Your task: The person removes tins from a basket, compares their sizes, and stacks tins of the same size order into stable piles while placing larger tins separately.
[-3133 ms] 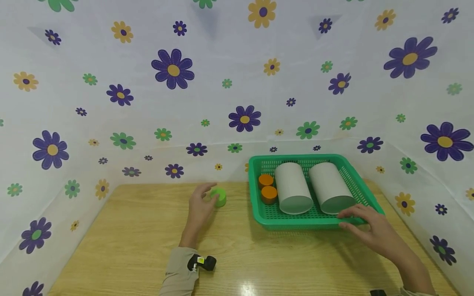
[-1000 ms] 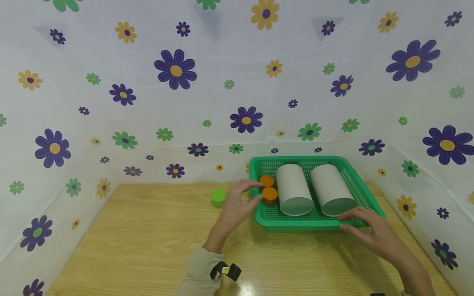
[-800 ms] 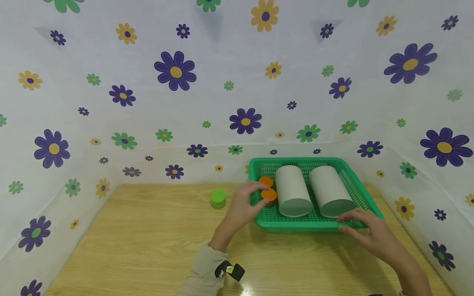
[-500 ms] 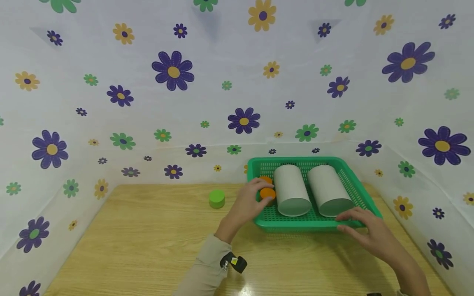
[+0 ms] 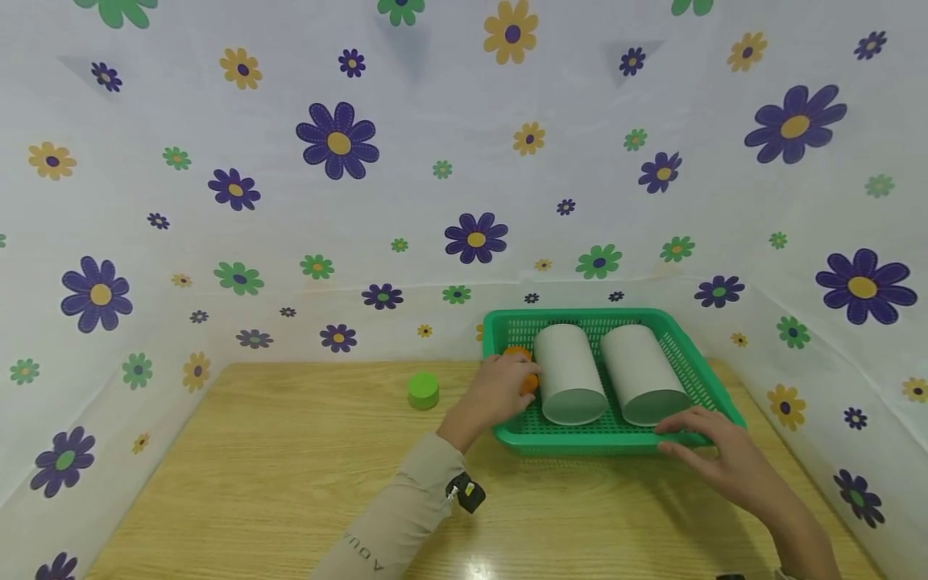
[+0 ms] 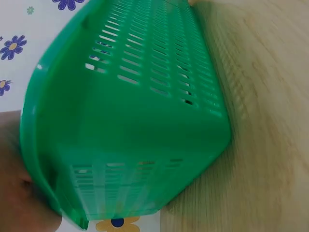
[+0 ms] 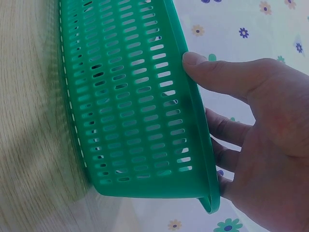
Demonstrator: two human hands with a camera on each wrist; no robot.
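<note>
My left hand (image 5: pixel 495 392) reaches over the left rim of the green basket (image 5: pixel 609 445). Its thumb and fingers curl round the nearer short orange cylinder (image 5: pixel 532 382), covering most of it. Just behind sits a second orange cylinder (image 5: pixel 517 352), partly hidden by the hand. In the left wrist view the basket wall hides the fingertips. My right hand (image 5: pixel 725 459) grips the basket's front rim near its right corner; the right wrist view has the thumb (image 7: pixel 194 59) on the outer side and the fingers beyond the rim. Two large white cylinders (image 5: pixel 569 370) lie side by side in the basket.
A short light green cylinder (image 5: pixel 424 390) stands on the wooden table (image 5: pixel 290 475), left of the basket. A white flower-printed cloth (image 5: pixel 406 201) rises behind the table and along both sides.
My left hand has left the light green cylinder, moved right over the basket's rim and closed its fingers round the nearer orange cylinder. The right hand has stayed at the rim.
</note>
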